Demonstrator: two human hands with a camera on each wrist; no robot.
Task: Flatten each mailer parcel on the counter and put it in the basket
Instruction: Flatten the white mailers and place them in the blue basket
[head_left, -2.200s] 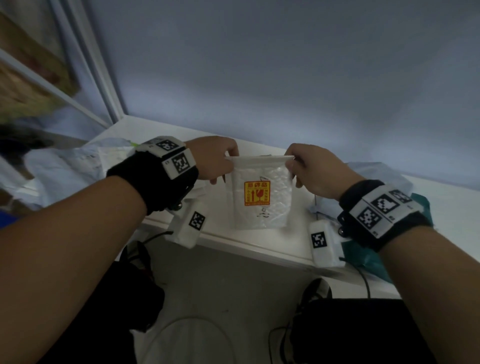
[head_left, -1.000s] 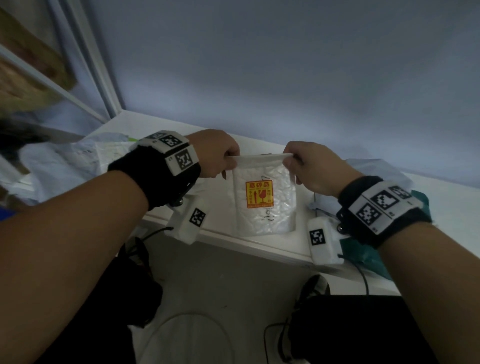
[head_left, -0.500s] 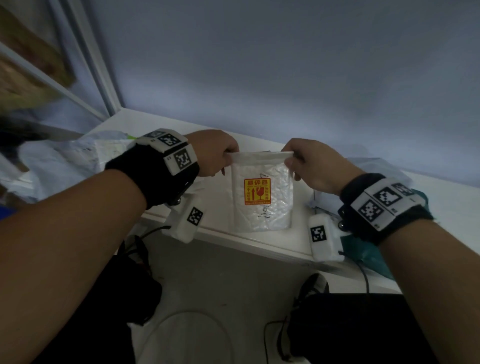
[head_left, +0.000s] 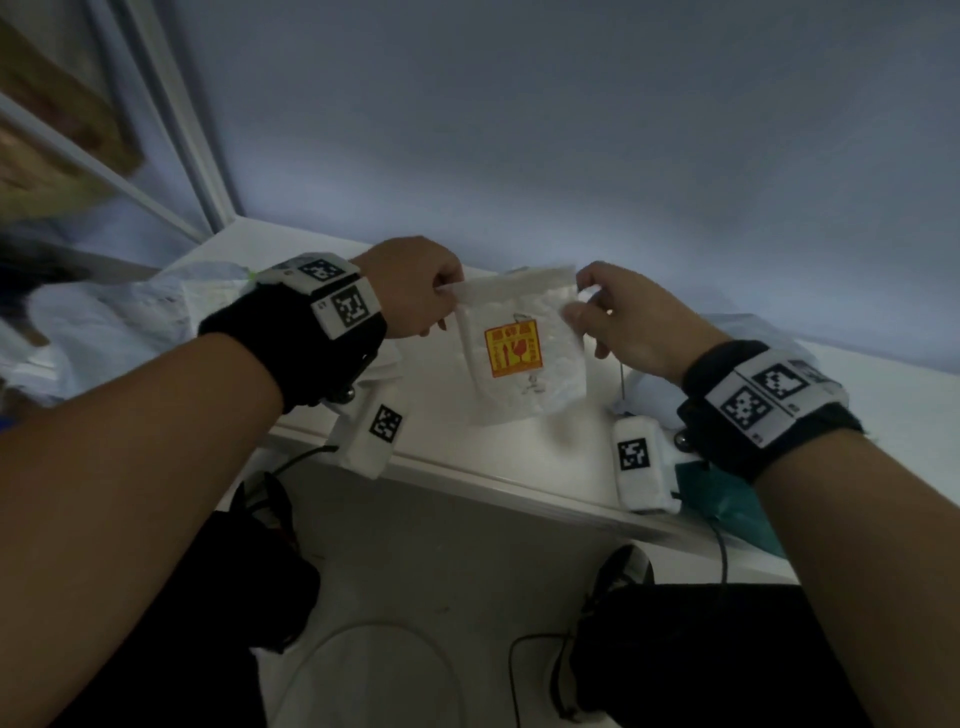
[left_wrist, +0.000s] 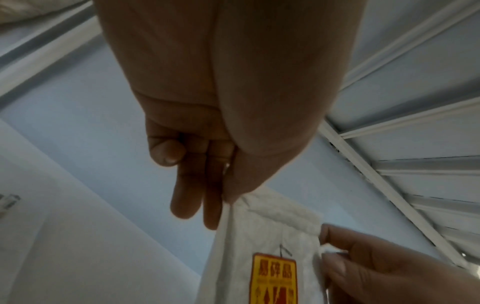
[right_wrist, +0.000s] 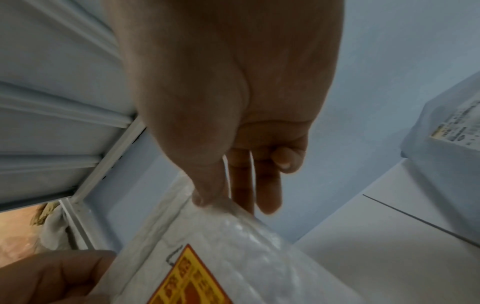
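Bench (head_left: 519, 457): white, carries other mailers at both ends; basket not in view.
My left hand (head_left: 410, 291): pinches top left corner of mailer parcel (head_left: 524, 353), thumb against fingers.
My right hand (head_left: 628, 322): pinches top right corner.
Mailer parcel: white bubble-lined pouch, held upright above bench between both hands.
Handling, my guess: light, soft, slick film; best held by sealed top strip.
Fragile sticker (head_left: 513, 347): orange-yellow; press gently.
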